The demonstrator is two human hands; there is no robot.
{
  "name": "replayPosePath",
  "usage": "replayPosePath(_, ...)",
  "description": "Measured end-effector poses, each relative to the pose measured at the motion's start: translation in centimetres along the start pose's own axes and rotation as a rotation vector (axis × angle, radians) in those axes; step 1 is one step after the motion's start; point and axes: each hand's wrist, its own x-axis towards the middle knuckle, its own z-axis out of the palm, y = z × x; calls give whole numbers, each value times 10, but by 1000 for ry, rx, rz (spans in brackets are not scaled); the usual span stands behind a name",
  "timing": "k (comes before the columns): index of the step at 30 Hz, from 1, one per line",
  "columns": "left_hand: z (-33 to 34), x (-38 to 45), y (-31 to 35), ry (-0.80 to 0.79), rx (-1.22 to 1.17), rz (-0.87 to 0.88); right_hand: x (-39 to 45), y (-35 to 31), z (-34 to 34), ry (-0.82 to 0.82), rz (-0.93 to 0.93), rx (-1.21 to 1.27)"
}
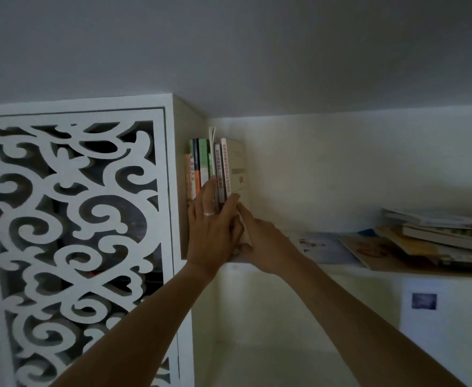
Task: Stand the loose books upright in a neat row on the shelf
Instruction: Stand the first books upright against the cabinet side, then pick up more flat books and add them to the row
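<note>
Currently both hands brace the upright row [215, 169] at the shelf's [340, 268] left end: left hand [209, 233] flat-fingered against spines, right hand [265, 244] extended beside the end book [236, 166]. Early release risks toppling; loose books [435, 241] lie stacked rightward.

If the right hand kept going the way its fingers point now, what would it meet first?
The right hand points up-left at the upright books. Its fingertips already seem to touch the outermost cream book, so that book comes first, then the left hand beside it. Depth is hard to judge here.
</note>
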Motion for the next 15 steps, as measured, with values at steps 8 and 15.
replayPosePath(8, -3, 1, 0, -24, 37, 33, -49, 37, -64, -95, 165, -339)
replayPosePath(15, 4, 15, 24, 14, 106, -133, -93, 109, -165, -183, 451, -788)
